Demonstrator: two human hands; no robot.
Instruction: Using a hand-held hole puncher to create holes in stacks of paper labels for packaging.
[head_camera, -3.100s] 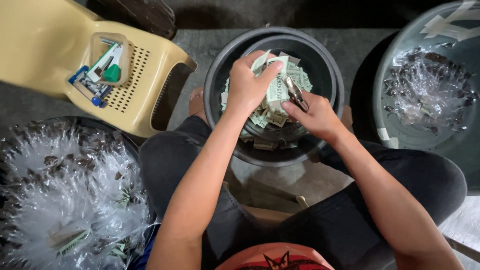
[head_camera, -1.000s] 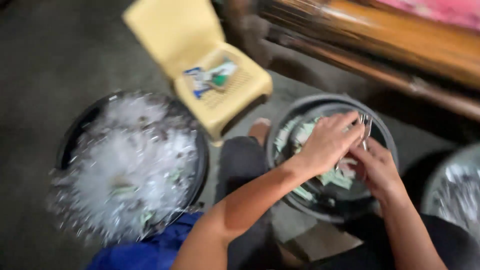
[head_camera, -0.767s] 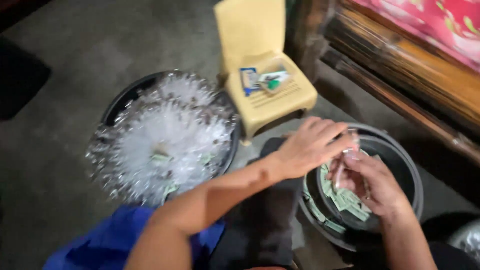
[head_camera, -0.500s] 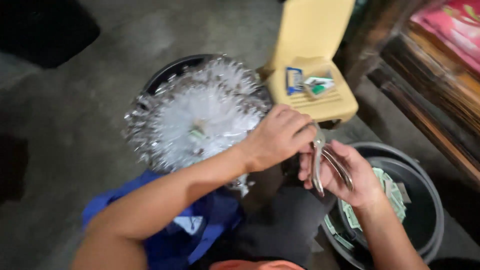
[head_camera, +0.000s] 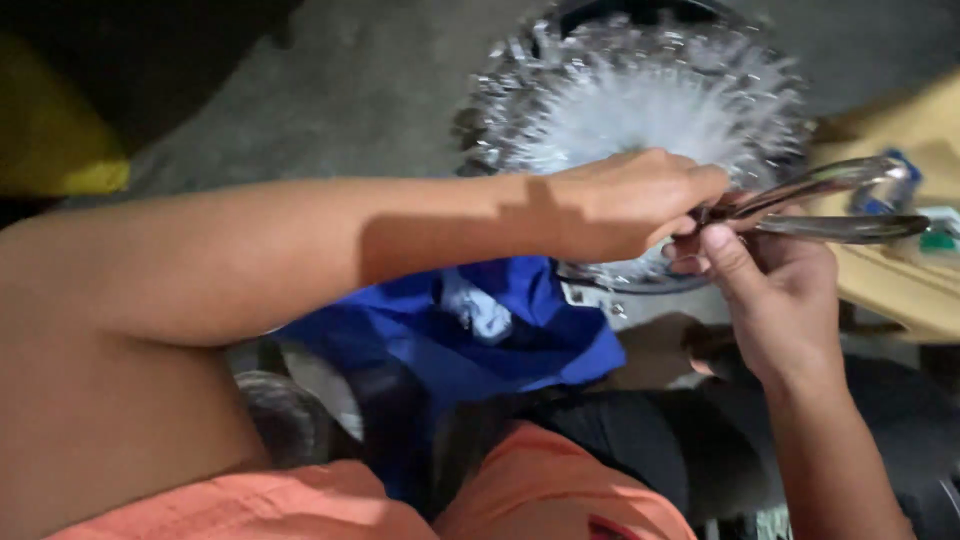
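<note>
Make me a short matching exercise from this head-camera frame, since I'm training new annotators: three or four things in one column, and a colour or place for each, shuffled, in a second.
Things:
1. metal tongs
2. cloth
3. basin of clear plastic bags
4. left hand

Places or colours:
A. blue, lying below the forearm
B. shiny silver, gripped by the right hand
C. at the top of the view, behind both hands
D. fingers closed at the near end of the tongs

Pairs: 1-B, 2-A, 3-C, 4-D
</note>
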